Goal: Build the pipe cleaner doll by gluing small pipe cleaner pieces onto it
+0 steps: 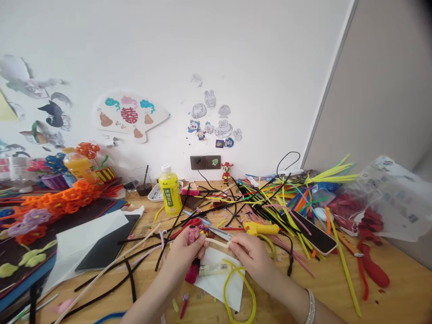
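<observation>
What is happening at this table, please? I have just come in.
A person is working with a pale strip pinched between both hands: the left hand at one end, the right hand at the other. The left hand also grips a pink piece. Below them lies white paper; a yellow glue gun lies just beyond the right hand.

Your strip (pixel 218 243) is cream; your bracelet (pixel 311 306) is glittery silver. Before you, the glue gun (pixel 261 228) and the curled pipe cleaner (pixel 251 292) are bright yellow, the paper sheet (pixel 213 284) is plain white, and the table (pixel 297 288) is honey-brown with wood grain. The bottle (pixel 174 191) is yellow, its label (pixel 168 198) green, its cap (pixel 166 168) white. The white fan (pixel 141 120) shows teal and pink clouds (pixel 112 103) around red lettering (pixel 129 115).
</observation>
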The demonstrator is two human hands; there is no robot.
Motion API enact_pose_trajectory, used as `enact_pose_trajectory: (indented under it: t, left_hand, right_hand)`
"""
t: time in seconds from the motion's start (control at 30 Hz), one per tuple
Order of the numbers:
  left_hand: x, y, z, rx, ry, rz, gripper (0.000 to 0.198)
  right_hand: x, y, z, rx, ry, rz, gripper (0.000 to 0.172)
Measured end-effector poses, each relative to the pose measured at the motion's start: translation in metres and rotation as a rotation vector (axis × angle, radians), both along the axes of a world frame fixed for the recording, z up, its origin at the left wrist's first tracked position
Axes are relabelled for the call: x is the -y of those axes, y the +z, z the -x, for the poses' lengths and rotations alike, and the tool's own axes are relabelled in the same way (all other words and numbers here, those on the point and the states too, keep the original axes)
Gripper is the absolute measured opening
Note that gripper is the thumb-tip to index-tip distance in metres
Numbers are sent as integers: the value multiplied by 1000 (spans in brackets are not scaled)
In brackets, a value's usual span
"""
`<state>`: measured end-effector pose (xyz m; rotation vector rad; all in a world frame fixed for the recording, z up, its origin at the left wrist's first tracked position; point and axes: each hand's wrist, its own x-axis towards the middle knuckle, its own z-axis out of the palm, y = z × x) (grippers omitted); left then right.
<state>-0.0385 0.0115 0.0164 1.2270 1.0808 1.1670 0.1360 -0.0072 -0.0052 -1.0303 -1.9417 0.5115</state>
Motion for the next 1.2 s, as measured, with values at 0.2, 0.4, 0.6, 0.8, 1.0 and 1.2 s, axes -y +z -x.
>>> enact_pose_trajectory:
  t: [0.2,0.4,0.6,0.8,1.0,1.2]
  left_hand:
    - [3,3,2,-68,-5,-24,30]
    - [7,-3,-2,-172,-83,-80,27]
    - [8,1,6,-875,37,-639,14]
    - [14,-10,-1,-1094,-153,-794,18]
    - [0,-11,10,-920,66,-439,14]
    - [-13,-6,18,-759,248,-392,22]
  right_hand:
    - [2,-3,0,331,134,-184,18]
    - [0,-13,3,676,108,-399,14]
    - [-2,-12,5,697,-28,-492,19]
    - [2,-1,2,557,-84,-267,12]
    - [-4,8,-7,803,-194,24,11]
    - [-4,3,-9,716,-147,-32,9]
